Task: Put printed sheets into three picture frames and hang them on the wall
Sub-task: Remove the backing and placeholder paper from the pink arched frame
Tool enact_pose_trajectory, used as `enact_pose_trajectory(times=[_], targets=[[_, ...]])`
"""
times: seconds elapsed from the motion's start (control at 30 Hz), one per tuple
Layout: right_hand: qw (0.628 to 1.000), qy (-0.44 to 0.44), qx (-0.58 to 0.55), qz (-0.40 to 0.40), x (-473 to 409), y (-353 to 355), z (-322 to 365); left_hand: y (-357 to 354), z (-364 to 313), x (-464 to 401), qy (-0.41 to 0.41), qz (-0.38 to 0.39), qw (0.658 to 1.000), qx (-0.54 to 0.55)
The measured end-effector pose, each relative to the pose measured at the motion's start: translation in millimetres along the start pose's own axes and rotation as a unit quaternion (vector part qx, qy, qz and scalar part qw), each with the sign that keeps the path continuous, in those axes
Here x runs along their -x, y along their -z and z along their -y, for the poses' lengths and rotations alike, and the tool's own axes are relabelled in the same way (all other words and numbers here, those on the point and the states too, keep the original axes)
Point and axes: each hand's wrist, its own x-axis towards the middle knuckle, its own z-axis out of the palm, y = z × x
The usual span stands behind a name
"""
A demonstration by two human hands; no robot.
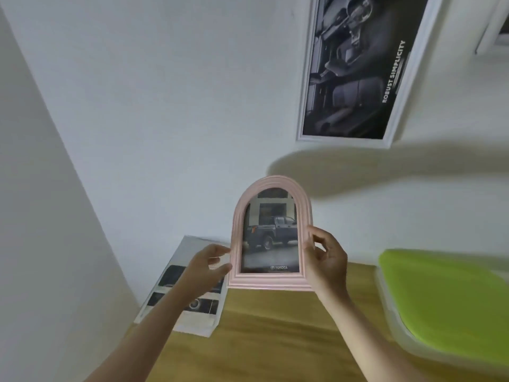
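The person holds a pink arched picture frame (271, 235) upright in front of a white wall (165, 106), above the far edge of a wooden table (275, 340). The frame contains a printed sheet showing a dark pickup truck (271, 230) with a Toyota logo near its lower edge.

The right hand (326, 260) grips the frame's right side: the thumb lies on the front moulding and the other fingers curl behind the edge. The left hand (208, 266) is at the frame's lower left side, with the thumb and fingertips at the edge in a loose pinch; the view is blurred here, so firm contact cannot be confirmed.

A white rectangular frame (396, 111) hangs on the wall above and to the right of the pink frame. It holds a dark print of a vehicle interior with the words "ROBUST SIMPLICITY". A corner of another white frame (487, 37) shows at the upper right edge of the view.

A stack of printed sheets (190, 307) with dark vehicle photographs lies at the far left of the table, against the wall and partly behind the left forearm. A clear container with a green lid (446, 299) sits at the table's right side, well apart from the sheets.
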Motion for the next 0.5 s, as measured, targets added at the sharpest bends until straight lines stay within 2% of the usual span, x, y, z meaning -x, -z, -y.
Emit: enact_pose_trajectory(times=[0.13,0.2,0.3,0.37,0.5], targets=[[0.999,-0.007,0.041,0.016,57,19,-20,-31,-20,23,-0.016,0.001,1.0,0.012],[0.998,0.002,0.061,0.022,80,25,-27,-43,-37,33,-0.028,0.026,0.998,0.056],[0.993,0.04,0.106,0.039,105,30,-29,-61,-59,40,-0.053,0.085,0.993,0.064],[0.989,0.059,0.13,0.046,117,32,-27,-72,-70,41,-0.052,0.107,0.991,0.056],[0.988,0.067,0.137,0.037,127,36,-19,-82,-84,40,-0.033,0.107,0.993,0.048]])
